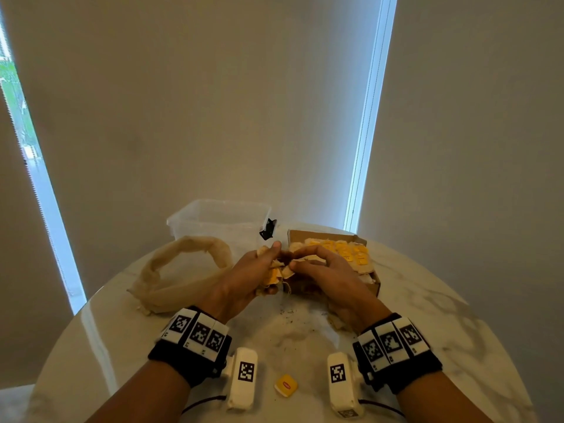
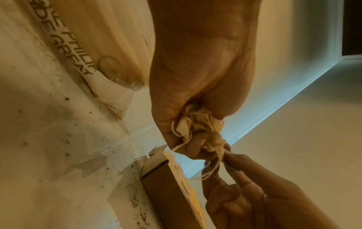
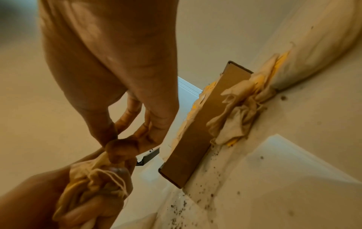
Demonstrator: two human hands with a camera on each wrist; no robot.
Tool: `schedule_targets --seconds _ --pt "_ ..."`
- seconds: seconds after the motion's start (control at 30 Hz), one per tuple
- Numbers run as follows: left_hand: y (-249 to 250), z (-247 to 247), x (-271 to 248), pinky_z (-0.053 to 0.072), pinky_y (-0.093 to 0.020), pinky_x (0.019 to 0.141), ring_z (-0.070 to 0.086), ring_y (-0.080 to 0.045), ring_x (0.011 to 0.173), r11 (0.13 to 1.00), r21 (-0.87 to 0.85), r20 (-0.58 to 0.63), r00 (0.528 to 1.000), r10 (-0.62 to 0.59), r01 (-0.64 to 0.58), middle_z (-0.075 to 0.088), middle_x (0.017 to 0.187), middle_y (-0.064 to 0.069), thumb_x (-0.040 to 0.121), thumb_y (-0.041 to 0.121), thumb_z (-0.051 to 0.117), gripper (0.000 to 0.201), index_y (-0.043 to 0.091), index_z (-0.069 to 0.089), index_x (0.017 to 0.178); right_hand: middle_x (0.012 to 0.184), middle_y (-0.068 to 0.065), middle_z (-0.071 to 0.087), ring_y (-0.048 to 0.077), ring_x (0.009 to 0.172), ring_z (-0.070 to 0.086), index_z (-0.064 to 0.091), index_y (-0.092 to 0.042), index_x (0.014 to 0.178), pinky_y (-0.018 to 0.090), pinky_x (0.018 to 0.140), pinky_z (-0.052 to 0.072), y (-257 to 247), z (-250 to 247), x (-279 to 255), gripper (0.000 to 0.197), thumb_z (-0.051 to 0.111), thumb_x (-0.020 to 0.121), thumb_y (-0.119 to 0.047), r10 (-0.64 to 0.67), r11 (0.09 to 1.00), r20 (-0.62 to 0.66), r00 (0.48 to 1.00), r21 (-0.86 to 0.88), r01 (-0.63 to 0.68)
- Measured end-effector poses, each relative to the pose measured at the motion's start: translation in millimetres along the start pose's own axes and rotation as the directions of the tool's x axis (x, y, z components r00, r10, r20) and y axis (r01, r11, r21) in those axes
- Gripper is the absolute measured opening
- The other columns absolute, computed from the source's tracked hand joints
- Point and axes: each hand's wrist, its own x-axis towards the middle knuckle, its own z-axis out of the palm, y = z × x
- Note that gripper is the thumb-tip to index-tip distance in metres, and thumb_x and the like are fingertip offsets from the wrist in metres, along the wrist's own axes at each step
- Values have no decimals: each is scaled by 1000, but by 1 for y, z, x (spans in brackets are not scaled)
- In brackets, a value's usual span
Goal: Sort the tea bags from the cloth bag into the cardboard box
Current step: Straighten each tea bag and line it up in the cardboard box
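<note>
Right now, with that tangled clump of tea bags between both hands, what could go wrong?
The left hand grips a clump of tea bags while the right hand pinches one out. The strings look knotted, so a tug may tear a bag; loose tea specks already dot the table. A tag could snap off too, like the yellow tag lying alone.

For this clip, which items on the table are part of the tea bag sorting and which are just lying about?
In the job:
- left hand gripping a clump of tea bags
- right hand pinching a tea bag out of the clump
- cardboard box, partly filled
- cloth bag
- more tea bags beside the box

Lying about:
- clear tub
- loose yellow tag
- spilled tea specks
</note>
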Motion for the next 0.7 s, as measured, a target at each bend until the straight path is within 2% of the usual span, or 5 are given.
schedule_targets --seconds 0.2,0.33,0.47,0.57,0.7 --pt "-2 -5 1 47 -24 57 59 -19 81 997 76 -35 999 16 -13 68 84 -6 107 49 53 41 19 81 109 108 9 81 23 100 79 77 -12 115 31 82 62 -2 -6 1 18 69 100 -5 9 985 -74 997 173 4" --pt "-1 -6 2 39 -22 51 54 -10 65 997 23 -56 996 69 -68 64 79 -1 107 41 57 37 11 78 110 114 14 79 29 106 76 76 -8 119 32 83 62 -5 -14 3 21 68 100 -5 33 954 -96 995 300 -3" --pt "-2 -8 4 34 -22 49 49 -8 61 995 57 -33 996 80 -78 54 78 -2 107 38 58 31 14 77 111 108 16 80 25 99 76 74 -2 118 30 81 64 -11 -24 2 20 66 100 0 30 903 -125 992 430 27" --pt "1 -8 3 33 -22 48 48 -8 59 992 102 39 997 70 -73 53 75 0 105 36 62 24 22 75 120 100 14 80 24 93 78 72 0 117 27 75 65 -11 -29 1 19 64 100 2 28 865 -126 992 500 39" --pt "6 -3 -2 32 -25 50 42 -11 58 975 159 174 976 127 -156 45 68 -1 98 41 72 31 49 67 128 108 20 78 25 93 77 70 1 119 27 73 63 -10 -26 0 20 61 102 0 45 851 -62 997 525 -6"
